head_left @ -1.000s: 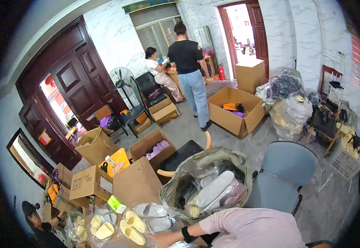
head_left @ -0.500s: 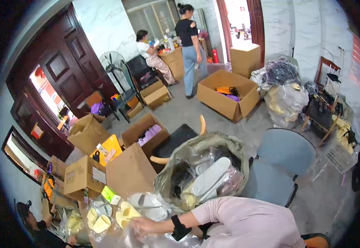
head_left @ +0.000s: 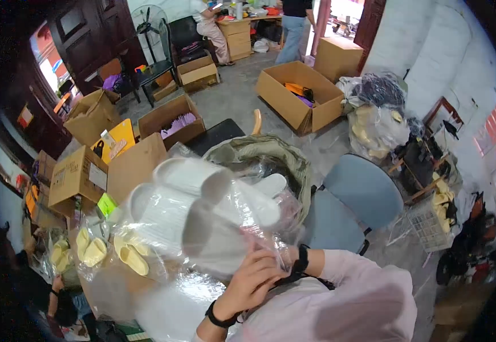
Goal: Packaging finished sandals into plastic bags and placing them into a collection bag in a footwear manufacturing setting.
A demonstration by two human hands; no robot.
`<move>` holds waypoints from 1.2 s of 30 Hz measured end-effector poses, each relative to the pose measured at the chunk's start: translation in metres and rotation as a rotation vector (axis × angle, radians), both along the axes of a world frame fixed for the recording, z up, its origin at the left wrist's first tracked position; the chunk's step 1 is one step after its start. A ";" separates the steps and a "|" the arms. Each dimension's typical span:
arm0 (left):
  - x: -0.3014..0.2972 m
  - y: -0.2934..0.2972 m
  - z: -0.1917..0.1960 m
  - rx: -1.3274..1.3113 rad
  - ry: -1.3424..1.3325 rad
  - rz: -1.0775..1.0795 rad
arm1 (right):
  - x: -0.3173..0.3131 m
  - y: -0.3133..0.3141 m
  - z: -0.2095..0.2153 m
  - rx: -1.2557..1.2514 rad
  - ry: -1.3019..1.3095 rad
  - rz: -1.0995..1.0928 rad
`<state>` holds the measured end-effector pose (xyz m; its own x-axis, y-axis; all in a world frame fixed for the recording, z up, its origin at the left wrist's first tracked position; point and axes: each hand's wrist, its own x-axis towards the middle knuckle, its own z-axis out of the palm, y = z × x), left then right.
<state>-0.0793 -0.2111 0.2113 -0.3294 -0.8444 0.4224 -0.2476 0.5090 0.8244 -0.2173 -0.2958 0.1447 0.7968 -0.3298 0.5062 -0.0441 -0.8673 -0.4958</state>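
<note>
A clear plastic bag holding a pair of white slippers [head_left: 202, 211] is raised close in front of me and fills the middle of the view. My left hand [head_left: 249, 280], with a black band on the wrist, grips the bag's lower right corner from below. My right hand [head_left: 285, 257], with a black watch on the wrist, holds the same corner just beside it and is mostly hidden behind the plastic. Under the bag lie more bagged slippers, among them yellow pairs [head_left: 129, 259].
An olive sack [head_left: 271, 151] full of bagged goods stands behind the bag, with a blue-grey chair [head_left: 362, 194] to its right. Cardboard boxes [head_left: 80, 174] crowd the left and the far floor. Another person [head_left: 60, 299] crouches at lower left; two people are at the back.
The bag of white slippers has come up from the pile toward the camera, both my hands now on it. The view has tilted downward.
</note>
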 end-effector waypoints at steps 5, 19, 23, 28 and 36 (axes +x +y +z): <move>-0.029 -0.020 -0.040 0.302 0.116 -0.097 | -0.030 -0.044 0.008 1.718 -0.654 -0.413; 0.019 -0.058 -0.246 0.282 -1.100 0.287 | -0.087 -0.187 -0.085 1.115 0.280 -0.266; 0.012 -0.049 -0.157 0.015 -0.921 0.145 | -0.056 -0.210 -0.067 0.942 0.510 -0.132; 0.024 -0.109 -0.139 -0.066 -0.978 0.092 | -0.020 -0.214 -0.070 1.052 0.439 0.089; 0.023 -0.098 -0.118 -0.074 -1.066 0.098 | 0.077 -0.199 -0.165 0.456 0.489 0.181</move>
<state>-0.0562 -0.3093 0.0928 -0.4905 -0.8714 0.0081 -0.8639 0.4875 0.1265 -0.1407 -0.4949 -0.0203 0.9608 -0.2645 -0.0828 -0.2295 -0.5918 -0.7728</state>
